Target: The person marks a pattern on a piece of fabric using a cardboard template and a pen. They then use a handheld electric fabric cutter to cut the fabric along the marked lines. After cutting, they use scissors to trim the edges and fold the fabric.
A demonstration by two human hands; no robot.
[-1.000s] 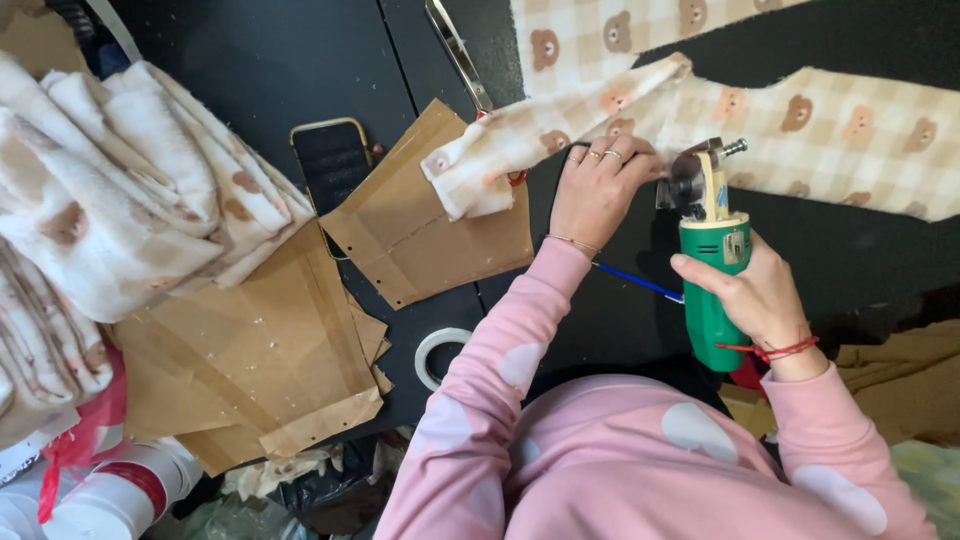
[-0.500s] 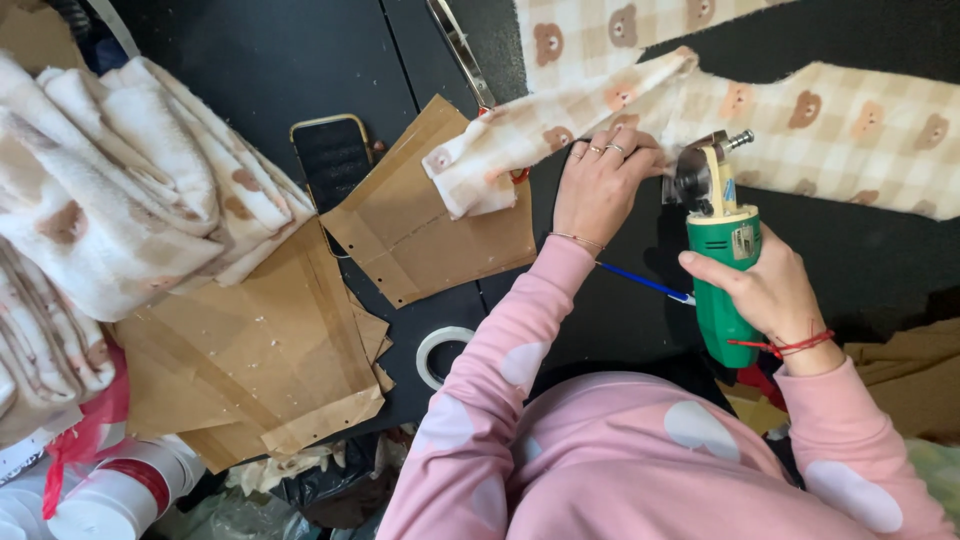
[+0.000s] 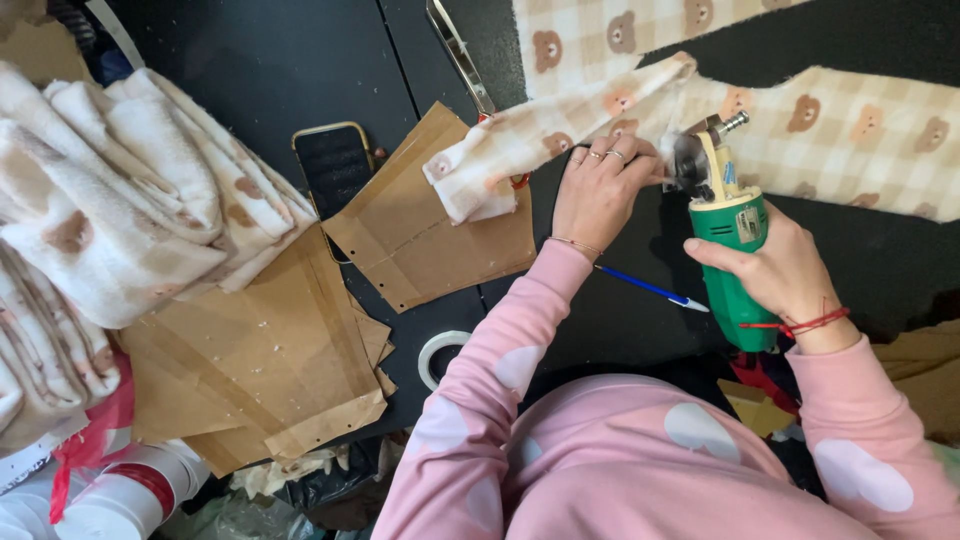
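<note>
Right hand (image 3: 775,275) gripping green rotary cutter (image 3: 735,255); left hand (image 3: 600,190) flat, fingers spread, pinning bear-print fabric (image 3: 860,135) on tabletop (image 3: 260,70).

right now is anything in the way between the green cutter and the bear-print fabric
Nothing visible. The right hand grips the green rotary cutter, its blade already at the bear-print fabric. The left hand presses the fabric just beside the blade, its fingers very close.

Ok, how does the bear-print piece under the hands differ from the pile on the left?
The bear-print piece lies flat in a thin layer on the black table; the pile is folded and bulky. The piece shows its checks and bears clearly; the pile shows mostly pale fleecy surface. The left hand presses the piece beside the green cutter; nothing touches the pile. Both share the bear pattern.
</note>
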